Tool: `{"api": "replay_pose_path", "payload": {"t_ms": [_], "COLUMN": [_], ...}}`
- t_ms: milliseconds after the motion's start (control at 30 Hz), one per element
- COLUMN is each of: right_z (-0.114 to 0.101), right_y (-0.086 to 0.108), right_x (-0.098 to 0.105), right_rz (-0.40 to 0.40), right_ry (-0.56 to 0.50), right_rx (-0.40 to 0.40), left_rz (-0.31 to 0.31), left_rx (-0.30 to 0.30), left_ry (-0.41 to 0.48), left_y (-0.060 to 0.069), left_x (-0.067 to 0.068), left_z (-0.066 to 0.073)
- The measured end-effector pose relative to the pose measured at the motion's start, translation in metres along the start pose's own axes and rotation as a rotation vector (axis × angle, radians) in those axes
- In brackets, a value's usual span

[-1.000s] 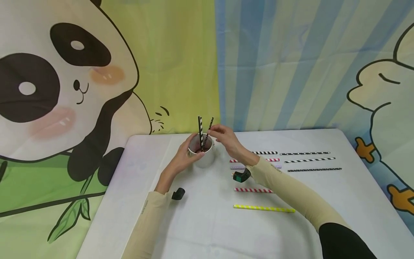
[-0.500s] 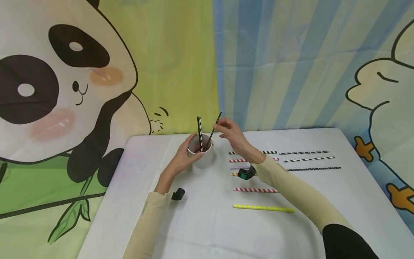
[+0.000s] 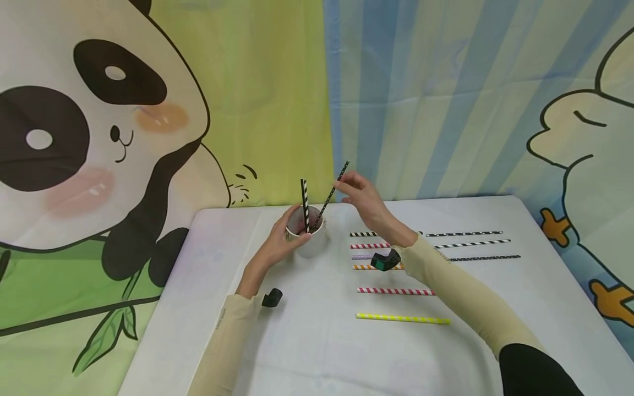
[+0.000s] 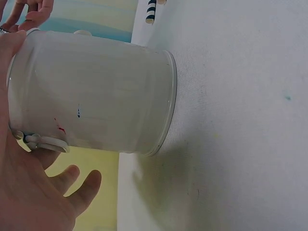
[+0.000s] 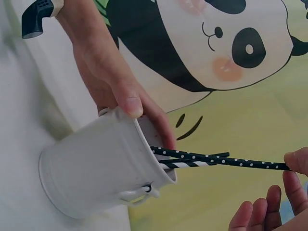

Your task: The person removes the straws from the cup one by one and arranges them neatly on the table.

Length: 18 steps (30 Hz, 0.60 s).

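A small white metal bucket stands at the table's back edge. My left hand holds it by the rim, thumb over the near side, as the right wrist view shows. My right hand pinches a black paper straw with white dots near its upper end. That straw slants up to the right, its lower end still inside the bucket. Black and black-and-white striped straws stand in the bucket beside it. Their lower ends are hidden by the bucket wall.
Right of the bucket, several paper straws lie in two columns: a red striped straw, a yellow checked straw, an orange one, and black-and-white ones such as the striped straw. My right forearm covers parts of some. A printed curtain hangs behind.
My right hand has moved up and to the right, drawing the dotted straw partly out of the bucket, so more of it shows. The left hand and bucket have hardly moved.
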State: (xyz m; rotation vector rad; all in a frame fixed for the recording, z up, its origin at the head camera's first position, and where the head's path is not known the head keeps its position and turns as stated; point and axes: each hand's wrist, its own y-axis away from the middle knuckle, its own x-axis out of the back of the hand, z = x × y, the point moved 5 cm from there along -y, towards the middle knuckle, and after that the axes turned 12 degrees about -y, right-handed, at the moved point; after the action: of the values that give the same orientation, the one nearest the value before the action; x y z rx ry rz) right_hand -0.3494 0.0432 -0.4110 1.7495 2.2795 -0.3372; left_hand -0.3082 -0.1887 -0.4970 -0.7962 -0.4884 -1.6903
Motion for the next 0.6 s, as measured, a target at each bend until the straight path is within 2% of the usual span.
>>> {"api": "replay_pose_path", "payload": {"t_ms": [467, 600], "right_z": [-0.023, -0.034], "right_y": [0.004, 0.005], "right_x": [0.009, 0.01], "right_rz": [0.017, 0.007], "right_ry": [-0.047, -0.03], "right_rx": [0.034, 0.081], "left_rz": [0.001, -0.002], "left_rx": [0.017, 0.025], "left_ry": [0.009, 0.01], "left_y": [0.001, 0.001], "left_x": [0.0, 0.0], "left_z": [0.0, 0.0]}}
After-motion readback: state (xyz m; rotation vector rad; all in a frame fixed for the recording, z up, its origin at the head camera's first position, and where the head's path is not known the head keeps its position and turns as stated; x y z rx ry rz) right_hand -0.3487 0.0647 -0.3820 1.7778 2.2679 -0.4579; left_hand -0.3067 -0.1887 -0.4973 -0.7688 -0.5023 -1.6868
